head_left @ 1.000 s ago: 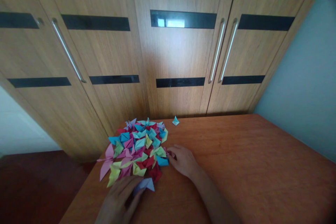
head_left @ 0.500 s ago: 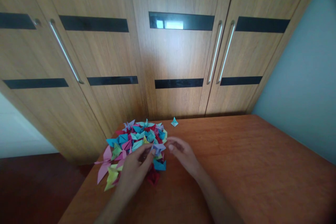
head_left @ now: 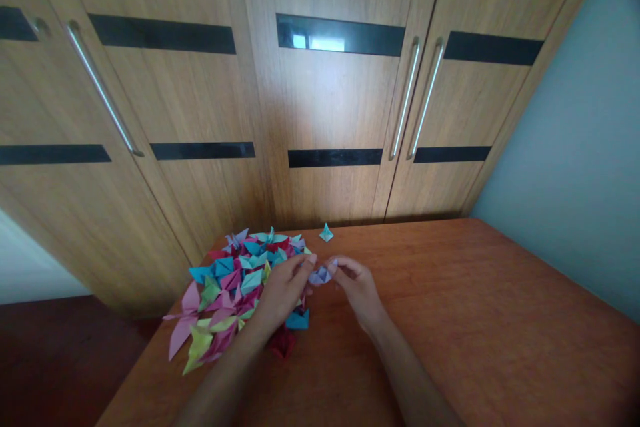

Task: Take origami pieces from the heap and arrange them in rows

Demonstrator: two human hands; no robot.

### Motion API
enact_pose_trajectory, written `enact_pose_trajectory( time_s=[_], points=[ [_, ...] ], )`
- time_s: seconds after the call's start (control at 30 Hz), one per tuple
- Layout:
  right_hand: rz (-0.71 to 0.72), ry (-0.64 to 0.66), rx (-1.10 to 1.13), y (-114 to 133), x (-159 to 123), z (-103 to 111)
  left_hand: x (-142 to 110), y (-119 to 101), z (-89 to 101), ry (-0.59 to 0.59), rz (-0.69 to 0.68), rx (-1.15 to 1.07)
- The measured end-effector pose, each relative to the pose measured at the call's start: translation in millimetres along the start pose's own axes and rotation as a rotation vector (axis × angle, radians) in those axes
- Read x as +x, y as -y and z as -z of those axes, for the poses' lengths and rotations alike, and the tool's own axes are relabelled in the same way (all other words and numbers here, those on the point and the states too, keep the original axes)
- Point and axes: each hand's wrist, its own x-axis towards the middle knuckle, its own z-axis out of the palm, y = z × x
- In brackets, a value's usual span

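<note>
Well, left hand (head_left: pixel 283 290): closed in a pinch, thumb against fingertips, on the left end of a lilac paper piece (head_left: pixel 321 275); partly screened the pile behind.

Right hand (head_left: pixel 361 285): also closed in a pinch, on the right end of the same piece, with the forearm slanting up from below.

Lilac paper piece: was held between both hands, just beside the right edge of the pile; looked raised above the tabletop, though how far could not be told.

Weight and feel: probably weighed next to nothing; judging by the folds, likely felt springy along the creases and soft across the single layers, dry rather than slippery.

Weak spots: seemed easily crushed or torn at the thin points; would likely have sprung open or bent out of shape under a hard pull.

Best hold: seemed safest by the thick folded middle or the layered base of each point, lightly, with flat pads rather than nails.

Paper pile (head_left: pixel 231 280): lay to the left, partly beneath the left hand and forearm, in pink, blue, turquoise, yellow-green and red; probably snagged easily, wings overlapping.

Turquoise folded piece (head_left: pixel 326 233): stood apart from the pile, near the far edge of the wooden table (head_left: pixel 450 293).

Wardrobe (head_left: pixel 330 100): rose behind the table.
</note>
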Motion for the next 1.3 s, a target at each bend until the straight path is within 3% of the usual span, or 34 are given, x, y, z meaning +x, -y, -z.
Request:
enact_pose_trajectory(
  time_s=[0.13,0.27,0.57,0.97,1.03,1.13,1.23,1.3],
  points=[
    [-0.083,-0.071,0.012,-4,2,5,-3,-2,8.1,-0.071,-0.164,0.151],
    [-0.137,-0.092,0.083,-10,3,9,-5,3,8.8,-0.013,-0.222,0.195],
    [-0.227,-0.017,0.253,-16,4,10,-6,6,5.5,0.074,-0.227,0.155],
    [-0.271,-0.004,0.271,-18,4,9,-8,7,4.9,0.119,-0.197,0.116],
    [-0.276,-0.066,0.155,-23,6,13,-6,8,4.6,0.104,-0.207,0.128],
    [-0.19,-0.131,-0.283,-32,8,18,6,8,2.9,0.044,-0.246,0.157],
    [-0.057,-0.067,-0.801,-35,5,18,35,6,-2.9,0.029,-0.303,0.273],
    [-0.058,-0.014,-1.015,-34,2,14,62,5,-9.9,0.047,-0.317,0.422]
  ],
)
